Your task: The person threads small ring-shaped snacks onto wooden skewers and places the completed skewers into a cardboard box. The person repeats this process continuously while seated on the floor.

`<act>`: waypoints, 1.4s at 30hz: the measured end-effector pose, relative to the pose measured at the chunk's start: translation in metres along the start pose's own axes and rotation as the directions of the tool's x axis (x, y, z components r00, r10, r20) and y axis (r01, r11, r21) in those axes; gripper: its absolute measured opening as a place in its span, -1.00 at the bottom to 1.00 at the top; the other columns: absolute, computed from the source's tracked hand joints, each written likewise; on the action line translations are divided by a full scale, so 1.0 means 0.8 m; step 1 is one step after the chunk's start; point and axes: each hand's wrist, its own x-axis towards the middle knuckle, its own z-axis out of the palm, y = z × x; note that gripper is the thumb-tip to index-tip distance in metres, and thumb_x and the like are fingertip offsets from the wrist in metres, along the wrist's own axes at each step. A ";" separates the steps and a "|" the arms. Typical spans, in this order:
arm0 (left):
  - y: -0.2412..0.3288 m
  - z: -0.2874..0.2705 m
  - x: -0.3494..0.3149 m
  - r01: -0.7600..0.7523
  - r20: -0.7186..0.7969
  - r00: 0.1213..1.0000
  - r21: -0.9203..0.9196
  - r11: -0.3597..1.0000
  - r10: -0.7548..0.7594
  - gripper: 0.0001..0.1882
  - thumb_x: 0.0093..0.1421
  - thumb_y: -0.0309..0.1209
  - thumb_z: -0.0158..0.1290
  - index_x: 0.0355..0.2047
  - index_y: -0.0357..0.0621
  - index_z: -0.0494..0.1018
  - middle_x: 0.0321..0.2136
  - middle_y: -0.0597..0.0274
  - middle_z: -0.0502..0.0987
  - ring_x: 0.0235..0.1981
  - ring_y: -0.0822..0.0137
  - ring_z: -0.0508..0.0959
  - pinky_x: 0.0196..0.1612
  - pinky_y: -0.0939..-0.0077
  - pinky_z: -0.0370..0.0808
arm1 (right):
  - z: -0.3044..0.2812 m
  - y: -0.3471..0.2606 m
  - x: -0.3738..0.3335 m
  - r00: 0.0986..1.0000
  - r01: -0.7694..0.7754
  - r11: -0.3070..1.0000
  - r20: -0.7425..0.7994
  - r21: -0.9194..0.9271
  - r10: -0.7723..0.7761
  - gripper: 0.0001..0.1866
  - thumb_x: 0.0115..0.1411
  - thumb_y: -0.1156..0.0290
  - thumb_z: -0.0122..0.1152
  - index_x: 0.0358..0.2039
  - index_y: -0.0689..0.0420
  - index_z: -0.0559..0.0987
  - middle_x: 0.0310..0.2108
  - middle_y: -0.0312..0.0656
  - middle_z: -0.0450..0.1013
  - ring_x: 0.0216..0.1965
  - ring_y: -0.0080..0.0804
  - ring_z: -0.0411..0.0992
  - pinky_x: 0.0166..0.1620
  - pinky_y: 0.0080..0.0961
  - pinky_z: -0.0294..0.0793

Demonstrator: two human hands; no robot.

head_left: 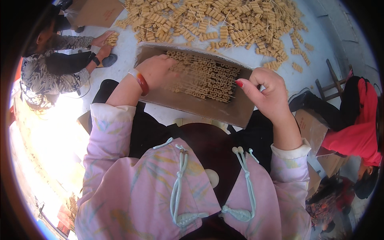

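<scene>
A brown cardboard sheet lies across my lap, carrying rows of small tan rings threaded on thin sticks. My left hand, with a red bangle at the wrist, rests on the left end of these rows, fingers curled and partly blurred. My right hand grips the right end of the cardboard, thumb pressing toward the stick tips. Both sleeves are pink.
A large heap of tan ring sticks covers the pale floor ahead. A person in a patterned top at the left handles a bundle. A person in red sits at the right near cardboard boxes and a wooden stool.
</scene>
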 end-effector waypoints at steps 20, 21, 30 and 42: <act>0.041 0.007 0.008 -0.088 0.054 0.995 -0.030 0.996 0.089 -0.51 0.17 -0.25 0.15 0.07 -0.22 0.42 -0.03 -0.07 0.48 0.03 -0.08 0.48 0.08 0.14 0.44 | 0.025 -0.004 -0.023 0.865 0.134 0.977 0.500 -0.167 -0.033 -0.71 0.12 0.23 0.28 -0.60 0.17 0.56 -0.57 -0.08 0.49 -0.43 0.00 0.49 -0.31 -0.08 0.45; 0.040 0.010 0.009 -0.099 0.048 0.994 -0.027 0.995 0.100 -0.51 0.17 -0.25 0.15 0.06 -0.22 0.42 -0.03 -0.06 0.48 0.03 -0.07 0.48 0.08 0.14 0.44 | 0.026 -0.004 -0.022 0.865 0.136 0.977 0.500 -0.164 -0.037 -0.71 0.12 0.23 0.29 -0.60 0.17 0.56 -0.57 -0.08 0.49 -0.43 0.00 0.49 -0.31 -0.08 0.45; 0.045 0.012 0.003 -0.105 0.066 0.992 0.012 0.994 0.104 -0.50 0.16 -0.21 0.15 0.06 -0.20 0.44 -0.03 -0.06 0.50 0.04 -0.07 0.48 0.09 0.13 0.44 | 0.036 0.002 -0.019 0.859 0.068 0.987 0.512 -0.143 0.016 -0.65 0.27 0.20 0.13 -0.55 0.19 0.53 -0.54 -0.01 0.46 -0.40 0.09 0.45 -0.31 -0.05 0.41; 0.068 0.017 -0.002 -0.128 0.163 0.979 0.046 0.991 0.119 -0.46 0.14 -0.22 0.18 0.09 -0.19 0.42 -0.02 0.01 0.49 0.06 -0.02 0.48 0.14 0.18 0.40 | 0.040 0.008 -0.020 0.825 0.099 0.966 0.562 -0.240 0.055 -0.59 0.30 0.13 0.07 -0.52 0.18 0.60 -0.49 -0.03 0.54 -0.36 0.05 0.51 -0.25 -0.05 0.46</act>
